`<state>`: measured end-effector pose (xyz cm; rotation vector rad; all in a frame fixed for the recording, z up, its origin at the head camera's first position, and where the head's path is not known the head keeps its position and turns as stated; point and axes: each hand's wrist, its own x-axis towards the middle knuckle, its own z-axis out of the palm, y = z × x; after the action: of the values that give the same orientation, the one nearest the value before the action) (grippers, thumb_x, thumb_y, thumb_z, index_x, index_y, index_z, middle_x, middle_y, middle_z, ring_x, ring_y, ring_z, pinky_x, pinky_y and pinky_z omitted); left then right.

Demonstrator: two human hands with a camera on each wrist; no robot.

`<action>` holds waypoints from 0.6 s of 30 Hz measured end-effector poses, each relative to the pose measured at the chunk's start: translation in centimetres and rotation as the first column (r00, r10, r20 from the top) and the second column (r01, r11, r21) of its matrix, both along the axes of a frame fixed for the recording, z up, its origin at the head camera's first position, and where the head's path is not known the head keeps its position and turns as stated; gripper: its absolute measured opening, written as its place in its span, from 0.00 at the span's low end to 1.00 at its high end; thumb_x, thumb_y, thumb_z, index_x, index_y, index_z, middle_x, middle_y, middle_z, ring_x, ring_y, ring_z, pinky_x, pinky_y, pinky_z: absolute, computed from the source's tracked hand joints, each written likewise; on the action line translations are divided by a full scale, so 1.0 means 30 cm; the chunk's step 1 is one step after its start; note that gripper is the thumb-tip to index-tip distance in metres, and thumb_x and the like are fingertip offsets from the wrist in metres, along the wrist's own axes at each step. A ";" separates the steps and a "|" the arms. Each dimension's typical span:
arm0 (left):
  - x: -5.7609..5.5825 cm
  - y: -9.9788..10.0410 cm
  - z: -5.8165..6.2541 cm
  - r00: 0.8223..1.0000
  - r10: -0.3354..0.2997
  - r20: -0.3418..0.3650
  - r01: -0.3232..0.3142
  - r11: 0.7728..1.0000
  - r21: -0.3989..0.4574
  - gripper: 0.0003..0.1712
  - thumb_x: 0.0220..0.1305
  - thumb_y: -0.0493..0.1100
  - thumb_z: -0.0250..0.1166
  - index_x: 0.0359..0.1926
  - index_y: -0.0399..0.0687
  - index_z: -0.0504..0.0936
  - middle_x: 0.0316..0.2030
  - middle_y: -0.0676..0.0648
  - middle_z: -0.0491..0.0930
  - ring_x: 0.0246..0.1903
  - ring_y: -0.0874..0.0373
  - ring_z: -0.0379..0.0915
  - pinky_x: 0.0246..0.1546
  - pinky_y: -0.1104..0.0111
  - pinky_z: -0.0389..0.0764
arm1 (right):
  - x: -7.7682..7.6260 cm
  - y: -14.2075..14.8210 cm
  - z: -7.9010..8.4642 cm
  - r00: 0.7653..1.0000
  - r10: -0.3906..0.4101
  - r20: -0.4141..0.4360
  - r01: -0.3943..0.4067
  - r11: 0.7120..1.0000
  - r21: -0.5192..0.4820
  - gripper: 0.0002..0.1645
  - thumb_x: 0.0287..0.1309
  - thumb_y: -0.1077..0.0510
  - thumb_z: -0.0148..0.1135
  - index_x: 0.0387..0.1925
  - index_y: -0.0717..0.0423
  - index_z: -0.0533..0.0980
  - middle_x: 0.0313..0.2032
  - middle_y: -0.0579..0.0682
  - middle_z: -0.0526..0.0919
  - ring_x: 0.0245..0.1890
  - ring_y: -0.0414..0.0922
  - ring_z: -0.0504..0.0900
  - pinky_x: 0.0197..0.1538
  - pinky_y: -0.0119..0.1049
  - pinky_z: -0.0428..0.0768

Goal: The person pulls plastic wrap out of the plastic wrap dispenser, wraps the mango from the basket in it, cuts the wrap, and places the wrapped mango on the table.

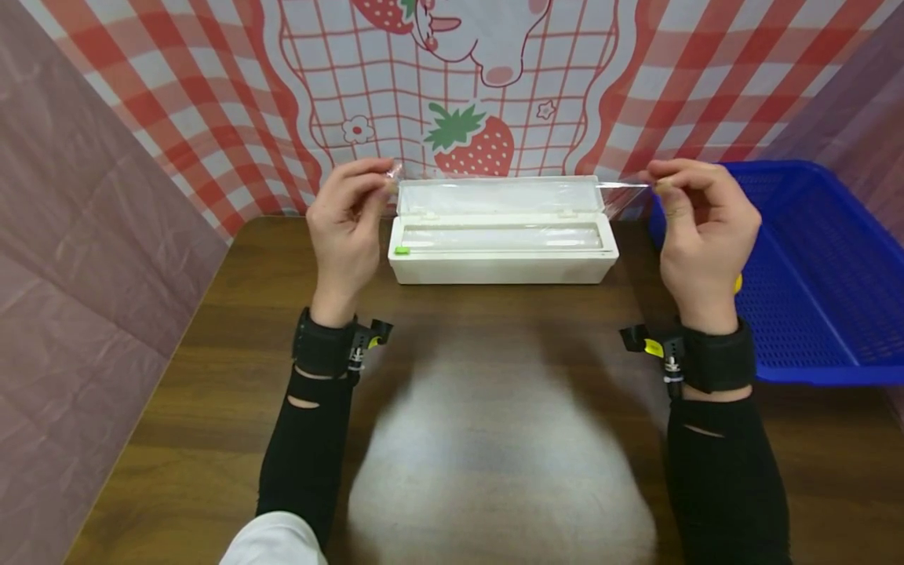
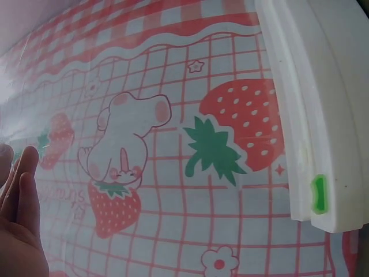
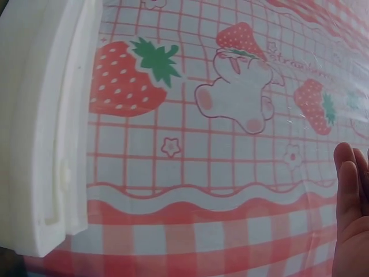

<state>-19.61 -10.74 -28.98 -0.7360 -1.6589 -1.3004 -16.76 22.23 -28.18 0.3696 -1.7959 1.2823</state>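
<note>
A white cling film dispenser sits at the back of the table with its lid raised. Clear cling film stretches above it between both hands. My left hand pinches one corner between thumb and fingers, left of the lid. On the other side my right hand pinches the opposite corner. A small green slider is at the dispenser's left end. In the left wrist view the fingers show at the lower left; in the right wrist view, the fingers show at the lower right.
A blue plastic basket stands on the right, partly behind the right hand. Behind the wooden table hangs a red-and-white strawberry cloth. Pinkish fabric borders the left side.
</note>
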 end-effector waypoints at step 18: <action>-0.008 -0.032 0.002 0.997 -0.006 -0.076 0.006 1.000 0.003 0.05 0.59 0.21 0.65 0.35 0.29 0.83 0.45 0.38 0.83 0.45 0.47 0.81 0.37 0.73 0.77 | 0.060 -0.023 0.053 0.999 0.015 -0.040 -0.019 0.994 -0.104 0.07 0.63 0.73 0.60 0.33 0.80 0.76 0.40 0.62 0.85 0.41 0.51 0.85 0.49 0.36 0.81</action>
<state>-19.85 -11.71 -28.91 -0.7803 -1.5945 -1.2633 -14.94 21.55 -26.60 0.3505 -1.6890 1.3657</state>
